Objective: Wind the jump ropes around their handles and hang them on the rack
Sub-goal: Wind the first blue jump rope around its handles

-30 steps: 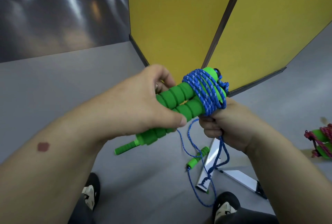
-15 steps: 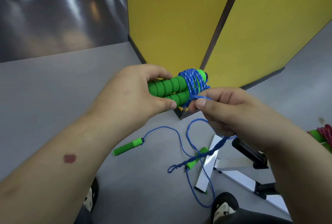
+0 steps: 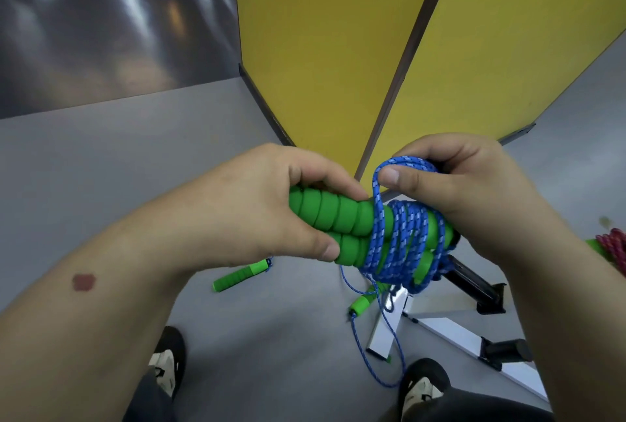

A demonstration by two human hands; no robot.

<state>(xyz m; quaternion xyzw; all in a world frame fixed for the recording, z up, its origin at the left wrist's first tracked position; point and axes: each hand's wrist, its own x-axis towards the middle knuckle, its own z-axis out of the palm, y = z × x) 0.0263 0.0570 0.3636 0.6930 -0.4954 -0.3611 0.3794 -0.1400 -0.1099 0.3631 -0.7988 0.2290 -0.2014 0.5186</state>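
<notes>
While gripping paired green handles (image 3: pixel 333 218), left hand (image 3: pixel 271 204) closed tight; right hand (image 3: pixel 464 184) fingers (image 3: pixel 394 177) pinching a blue rope (image 3: pixel 403 235) loop, coils wound just below them.

A grey floor (image 3: pixel 101 157) carries everything. Below the left grip (image 3: pixel 271 208), a loose green handle (image 3: pixel 241 275) lies flat. Below the right grip (image 3: pixel 467 191), a second green handle (image 3: pixel 362 303) with trailing blue rope (image 3: pixel 379 370) rests against a white metal stand base (image 3: pixel 389 330).
</notes>
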